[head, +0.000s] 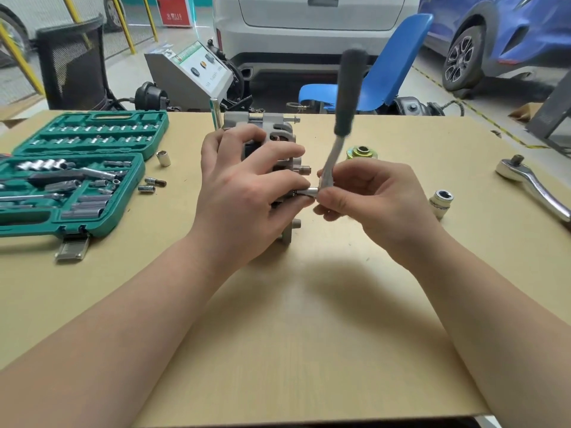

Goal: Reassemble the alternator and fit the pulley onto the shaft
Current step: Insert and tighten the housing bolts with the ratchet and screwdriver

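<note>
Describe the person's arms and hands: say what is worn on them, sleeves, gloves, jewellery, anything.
Both forearms are bare right to the frame's lower edge; no sleeves show. The left hand and right hand wear no gloves. No watch, bracelet or ring is visible on either. No marks or tape show. The fingernails that show are short.

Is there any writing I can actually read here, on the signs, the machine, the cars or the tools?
Nothing reads with certainty.
Red sign at the back: white characters, too blurred to read.
Grey machine's sloped panel: green header strip and small captions, too small to read.
White car: partial badge at the top edge, cut off and unreadable.
Green socket case: no legible size markings or brand.
Loose socket: no readable marking.
</note>
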A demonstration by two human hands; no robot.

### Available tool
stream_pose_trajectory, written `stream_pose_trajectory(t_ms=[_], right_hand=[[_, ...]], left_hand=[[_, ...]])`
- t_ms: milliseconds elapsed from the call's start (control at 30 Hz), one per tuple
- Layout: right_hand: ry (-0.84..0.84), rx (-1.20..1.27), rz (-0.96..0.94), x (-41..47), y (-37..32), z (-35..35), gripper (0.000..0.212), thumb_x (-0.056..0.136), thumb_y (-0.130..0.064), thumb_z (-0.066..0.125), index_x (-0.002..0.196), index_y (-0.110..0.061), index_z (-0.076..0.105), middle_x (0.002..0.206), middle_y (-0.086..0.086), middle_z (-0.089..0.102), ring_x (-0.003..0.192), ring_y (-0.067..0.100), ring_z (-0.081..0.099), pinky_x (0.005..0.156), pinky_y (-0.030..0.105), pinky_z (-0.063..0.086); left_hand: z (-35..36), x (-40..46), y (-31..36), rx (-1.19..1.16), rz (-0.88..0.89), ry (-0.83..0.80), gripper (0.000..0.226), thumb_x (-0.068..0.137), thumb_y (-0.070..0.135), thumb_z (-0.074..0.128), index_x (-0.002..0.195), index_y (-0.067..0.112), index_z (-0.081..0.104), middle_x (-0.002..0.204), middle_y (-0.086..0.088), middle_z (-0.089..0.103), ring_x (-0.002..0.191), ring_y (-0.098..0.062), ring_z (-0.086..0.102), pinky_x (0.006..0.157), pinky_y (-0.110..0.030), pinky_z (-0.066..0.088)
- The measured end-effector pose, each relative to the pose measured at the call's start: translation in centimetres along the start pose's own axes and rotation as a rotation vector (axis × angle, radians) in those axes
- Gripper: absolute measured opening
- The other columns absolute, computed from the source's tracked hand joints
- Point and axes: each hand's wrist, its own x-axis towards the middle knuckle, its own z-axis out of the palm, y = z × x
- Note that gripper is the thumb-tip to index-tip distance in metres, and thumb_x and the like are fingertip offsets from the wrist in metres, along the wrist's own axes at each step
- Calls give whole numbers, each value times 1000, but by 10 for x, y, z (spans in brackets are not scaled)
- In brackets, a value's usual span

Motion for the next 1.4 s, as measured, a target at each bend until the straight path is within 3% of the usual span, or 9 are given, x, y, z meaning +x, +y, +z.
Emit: stream_pose_trajectory(t_ms=[133, 267, 400, 567, 767, 933, 1067, 1333, 1400], right_hand=[[-4, -155, -150, -7, 4, -1, 38, 78, 13, 85, 106, -11, 78, 102, 3, 81, 95, 22, 79, 87, 38, 65], [87, -175, -69, -5, 2, 8, 17, 91, -15, 81, 102, -28, 80, 85, -4, 81, 78, 20, 79, 73, 32, 64], [80, -178, 47, 1, -1, 8, 11, 99, -30, 73, 96, -23, 81, 76, 7, 78, 65, 29, 78, 58, 34, 63], [65, -266, -102, -3, 0, 3, 18, 94, -29, 79, 103, -45, 81, 87, 2, 77, 75, 27, 72, 67, 40, 64], [111, -493, -348, -8, 5, -2, 39, 80, 0, 91, 114, -15, 79, 102, 1, 76, 91, 16, 76, 83, 31, 64], [141, -173, -53, -3, 1, 7, 9, 85, -24, 87, 93, -20, 83, 77, 3, 78, 66, 27, 74, 63, 35, 62], [110, 5, 139, 3, 2, 7, 15, 84, -31, 83, 81, -16, 82, 71, 10, 72, 58, 26, 68, 54, 33, 56], [25, -330, -311, -6, 9, 0, 35, 77, 7, 90, 104, -13, 78, 100, 7, 75, 92, 26, 76, 82, 40, 65], [67, -281, -251, -7, 8, 3, 32, 80, 4, 88, 101, -18, 78, 93, 4, 77, 86, 21, 78, 81, 37, 65]], left_hand=[[0, 0, 1, 5, -10, -3, 22, 96, 45, 77, 97, 24, 85, 129, 8, 73, 122, -40, 55, 105, -63, 37], [0, 2, 0, 1, -11, 12, 21, 94, 44, 80, 98, 24, 84, 128, 8, 74, 122, -40, 57, 103, -62, 39], [0, 1, 0, -10, -18, 1, 21, 93, 44, 81, 95, 24, 84, 129, 8, 74, 123, -40, 55, 103, -62, 39], [-1, 0, 0, -6, -6, -13, 24, 96, 46, 78, 97, 23, 85, 130, 6, 73, 123, -40, 54, 104, -63, 38], [-1, 0, 0, -9, -12, -6, 25, 98, 47, 75, 95, 23, 83, 129, 10, 73, 123, -38, 55, 105, -62, 37], [0, 1, -2, 8, -5, -8, 23, 92, 47, 81, 101, 25, 83, 129, 9, 73, 123, -40, 56, 104, -62, 39], [0, 1, -2, -4, -6, -5, 20, 94, 46, 80, 96, 26, 84, 129, 9, 73, 122, -40, 54, 103, -62, 39], [-1, 0, -1, 7, 6, -9, 24, 98, 46, 76, 96, 24, 84, 130, 7, 73, 122, -41, 55, 103, -63, 38], [-1, 0, -1, 10, 2, -11, 22, 94, 44, 79, 95, 23, 84, 129, 6, 73, 122, -41, 55, 103, -63, 39]])
